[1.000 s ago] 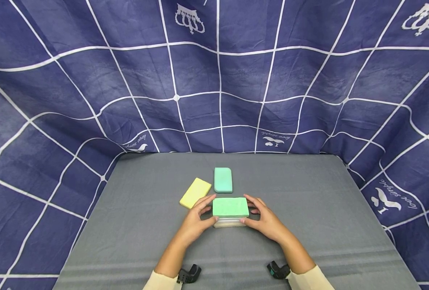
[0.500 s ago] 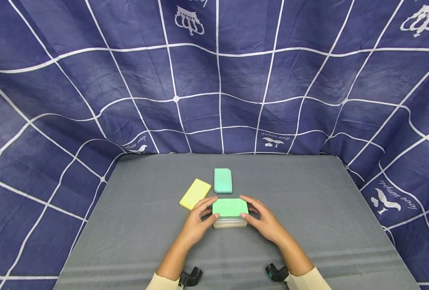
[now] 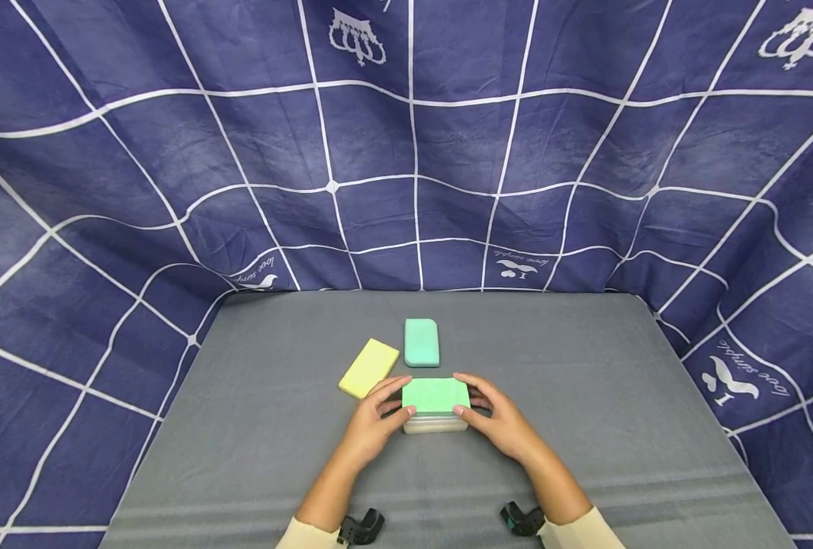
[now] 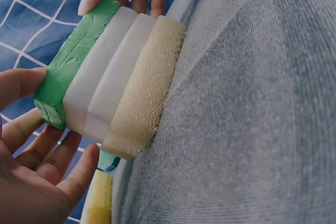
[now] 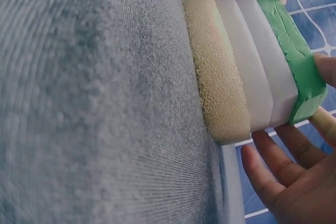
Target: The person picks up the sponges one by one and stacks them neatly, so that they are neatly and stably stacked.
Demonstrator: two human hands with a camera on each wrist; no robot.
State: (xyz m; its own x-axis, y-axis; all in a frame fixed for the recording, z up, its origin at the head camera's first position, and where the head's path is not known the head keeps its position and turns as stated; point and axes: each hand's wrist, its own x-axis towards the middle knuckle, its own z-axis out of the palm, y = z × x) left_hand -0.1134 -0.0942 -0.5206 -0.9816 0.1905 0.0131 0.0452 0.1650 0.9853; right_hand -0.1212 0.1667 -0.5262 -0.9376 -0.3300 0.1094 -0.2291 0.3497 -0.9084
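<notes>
Block, green, at lower centre of the head view, caps white slabs and tan sponge; left hand and right hand grip its opposite ends, presumably to steady it.

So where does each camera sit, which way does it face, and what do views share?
Head: on the head, facing forward and down over the grey cloth-covered table; shows left hand, right hand, forearms.
Left wrist: on the left wrist, facing a stack: green rectangular block, two smooth white blocks, beige porous sponge; left hand near, right fingers beyond.
Right wrist: on the right wrist, facing that stack from the right; right hand near, left fingers beyond.
Shared: both wrist views show the stack and both hands.
</notes>
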